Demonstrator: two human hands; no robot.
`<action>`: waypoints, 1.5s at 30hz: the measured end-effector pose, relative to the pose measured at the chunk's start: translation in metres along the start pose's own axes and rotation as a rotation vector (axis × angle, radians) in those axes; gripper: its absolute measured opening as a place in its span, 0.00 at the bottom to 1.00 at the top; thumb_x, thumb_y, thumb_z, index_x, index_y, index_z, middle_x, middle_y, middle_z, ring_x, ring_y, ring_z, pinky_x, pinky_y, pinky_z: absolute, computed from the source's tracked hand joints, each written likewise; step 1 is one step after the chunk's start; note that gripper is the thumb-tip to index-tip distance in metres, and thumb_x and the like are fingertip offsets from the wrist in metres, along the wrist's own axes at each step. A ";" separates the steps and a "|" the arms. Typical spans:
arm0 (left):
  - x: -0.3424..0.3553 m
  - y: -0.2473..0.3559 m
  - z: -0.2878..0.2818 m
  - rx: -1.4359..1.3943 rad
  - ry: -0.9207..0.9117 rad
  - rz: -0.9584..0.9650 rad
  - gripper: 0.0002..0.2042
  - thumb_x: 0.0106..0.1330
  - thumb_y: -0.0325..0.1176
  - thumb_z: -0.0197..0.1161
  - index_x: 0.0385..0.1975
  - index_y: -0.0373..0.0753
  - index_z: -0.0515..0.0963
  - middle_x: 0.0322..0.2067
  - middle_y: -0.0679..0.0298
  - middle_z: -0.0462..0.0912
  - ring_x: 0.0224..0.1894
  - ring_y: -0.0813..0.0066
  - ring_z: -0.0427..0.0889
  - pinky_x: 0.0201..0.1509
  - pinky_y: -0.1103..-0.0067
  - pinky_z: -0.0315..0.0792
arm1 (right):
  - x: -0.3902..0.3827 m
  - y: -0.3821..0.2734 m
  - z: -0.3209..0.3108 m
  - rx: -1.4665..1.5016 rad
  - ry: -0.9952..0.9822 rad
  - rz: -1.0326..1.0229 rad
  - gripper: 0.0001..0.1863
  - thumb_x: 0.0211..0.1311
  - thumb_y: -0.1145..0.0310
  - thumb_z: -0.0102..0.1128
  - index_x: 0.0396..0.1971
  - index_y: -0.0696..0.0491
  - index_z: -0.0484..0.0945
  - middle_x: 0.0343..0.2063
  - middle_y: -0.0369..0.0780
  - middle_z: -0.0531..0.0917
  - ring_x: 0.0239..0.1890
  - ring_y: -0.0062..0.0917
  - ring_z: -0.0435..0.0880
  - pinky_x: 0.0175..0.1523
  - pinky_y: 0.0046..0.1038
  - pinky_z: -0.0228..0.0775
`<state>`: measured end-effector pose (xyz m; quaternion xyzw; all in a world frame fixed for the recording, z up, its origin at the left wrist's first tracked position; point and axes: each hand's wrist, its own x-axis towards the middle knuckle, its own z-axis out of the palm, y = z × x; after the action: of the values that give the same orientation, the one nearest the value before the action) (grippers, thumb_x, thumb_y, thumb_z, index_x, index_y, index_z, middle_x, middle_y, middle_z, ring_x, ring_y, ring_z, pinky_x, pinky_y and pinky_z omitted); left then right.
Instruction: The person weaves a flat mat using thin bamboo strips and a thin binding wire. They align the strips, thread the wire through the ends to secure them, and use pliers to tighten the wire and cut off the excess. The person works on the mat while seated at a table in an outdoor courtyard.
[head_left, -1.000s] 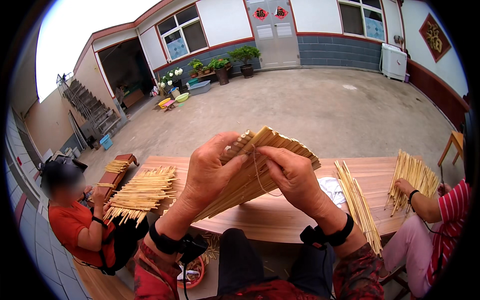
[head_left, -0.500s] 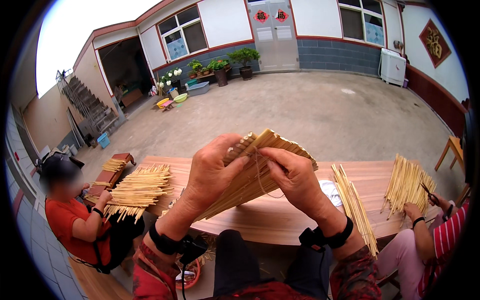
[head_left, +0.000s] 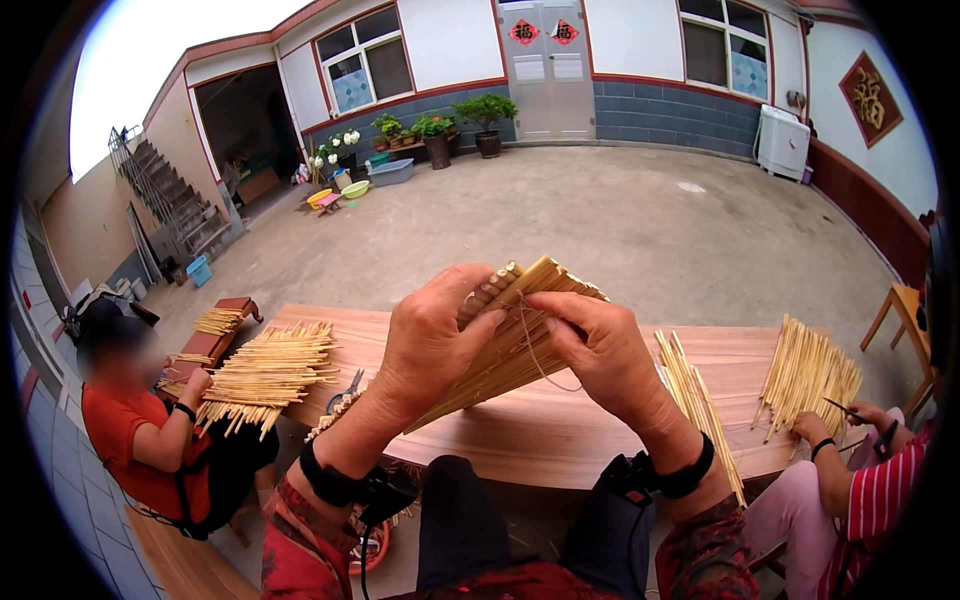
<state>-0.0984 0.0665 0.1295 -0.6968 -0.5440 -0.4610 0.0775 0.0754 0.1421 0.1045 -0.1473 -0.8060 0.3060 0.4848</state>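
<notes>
Above the table, my left hand is closed around the upper edge of a mat of straw stalks, tied side by side with thread. The mat slants down behind my left wrist, where part of it is hidden. My right hand pinches a thin thread at the mat's top edge. From between the fingers the thread hangs in a loose loop. Cut stalk ends show just above my left thumb.
Scissors lie on the wooden table beside my left forearm. Stalk bundles spread at left, more stalks at right. A person in orange sits left; another in striped red holds scissors at right.
The thread loop hangs wider to the right, and the mat has turned slightly. The scissors beside my left forearm have come into sight. The person at right has shifted their scissors.
</notes>
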 end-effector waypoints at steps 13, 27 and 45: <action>-0.014 0.012 0.013 0.067 0.048 0.104 0.14 0.54 0.25 0.63 0.42 0.35 0.74 0.35 0.54 0.79 0.35 0.54 0.81 0.37 0.70 0.75 | -0.015 -0.017 -0.006 -0.206 0.025 -0.066 0.09 0.62 0.73 0.52 0.38 0.62 0.75 0.31 0.51 0.81 0.35 0.45 0.80 0.39 0.37 0.72; -0.064 0.029 0.047 0.148 0.065 0.230 0.17 0.51 0.22 0.64 0.42 0.36 0.73 0.33 0.59 0.79 0.29 0.59 0.79 0.30 0.71 0.73 | -0.091 -0.011 -0.009 -0.037 0.030 0.303 0.08 0.61 0.71 0.57 0.38 0.58 0.76 0.27 0.47 0.81 0.26 0.35 0.82 0.32 0.29 0.71; -0.113 0.050 0.065 0.146 -0.042 0.313 0.23 0.46 0.19 0.69 0.46 0.36 0.75 0.36 0.58 0.80 0.32 0.63 0.80 0.33 0.74 0.73 | -0.161 -0.025 -0.023 0.023 0.006 0.511 0.07 0.61 0.78 0.55 0.38 0.59 0.78 0.25 0.44 0.79 0.25 0.27 0.78 0.30 0.25 0.69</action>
<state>-0.0191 0.0085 0.0305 -0.7749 -0.4626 -0.3879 0.1874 0.1756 0.0453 0.0168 -0.3416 -0.7378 0.4271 0.3958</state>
